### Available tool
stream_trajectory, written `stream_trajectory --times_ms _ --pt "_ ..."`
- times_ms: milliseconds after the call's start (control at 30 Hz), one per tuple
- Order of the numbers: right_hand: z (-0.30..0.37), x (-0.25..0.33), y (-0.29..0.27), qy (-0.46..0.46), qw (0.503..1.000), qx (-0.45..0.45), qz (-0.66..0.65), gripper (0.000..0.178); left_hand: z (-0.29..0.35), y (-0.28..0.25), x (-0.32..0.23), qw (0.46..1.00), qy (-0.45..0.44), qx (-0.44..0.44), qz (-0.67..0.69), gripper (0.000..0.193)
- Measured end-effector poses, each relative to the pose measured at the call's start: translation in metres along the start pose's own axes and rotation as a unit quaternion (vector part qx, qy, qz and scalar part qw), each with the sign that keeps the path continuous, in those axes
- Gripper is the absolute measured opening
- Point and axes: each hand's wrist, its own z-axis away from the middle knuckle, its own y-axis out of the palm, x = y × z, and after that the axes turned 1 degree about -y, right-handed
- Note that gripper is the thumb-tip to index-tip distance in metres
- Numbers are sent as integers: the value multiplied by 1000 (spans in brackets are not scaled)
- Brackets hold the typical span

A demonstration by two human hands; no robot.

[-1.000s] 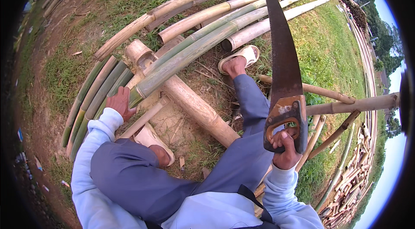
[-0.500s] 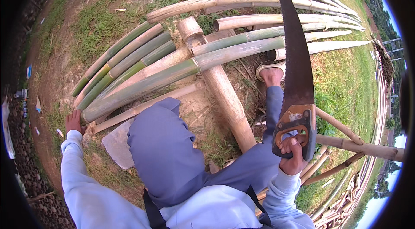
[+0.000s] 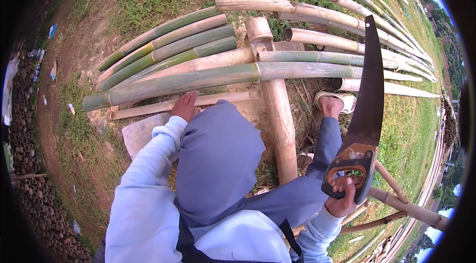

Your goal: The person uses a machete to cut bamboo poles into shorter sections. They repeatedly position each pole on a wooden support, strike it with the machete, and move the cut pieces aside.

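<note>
My right hand is wrapped around the wood-and-black handle of a handsaw. The dark toothed blade stands nearly upright, its tip high and apart from the bamboo. My left hand lies at the near side of a long green bamboo pole. Its fingers look stretched out toward the pole; part of the thumb side is hidden by my raised knee. The pole rests across a thick, notched bamboo log. Several shorter green bamboo lengths lie side by side just beyond it.
A pale bamboo piece and a flat grey stone lie near my left forearm. Long bamboo poles stretch away on the right. Crossed poles stand by my right arm. Stacked bamboo pieces line the far left.
My left hand has moved right from the long pole's left end to its near side, beside my knee. The view has shifted; my right hand still holds the handsaw upright.
</note>
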Motion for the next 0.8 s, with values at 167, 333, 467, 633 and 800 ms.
stream_trajectory --times_ms 167,333,467,633,800 --pt "10 0 -16 -27 999 -20 32 9 -45 -3 -22 976 -77 197 -58 56" --pt "10 -4 -12 -10 998 -63 29 9 -46 0 -11 983 -47 168 -62 37" --pt "7 -10 -21 -10 999 -43 24 9 -33 -13 -3 991 -5 135 -25 46" --pt "8 -6 -11 0 1000 -14 20 9 -8 -19 22 989 60 132 1 53" --pt "5 -11 -16 -2 1000 15 1 10 0 -85 -12 989 104 101 -13 68"
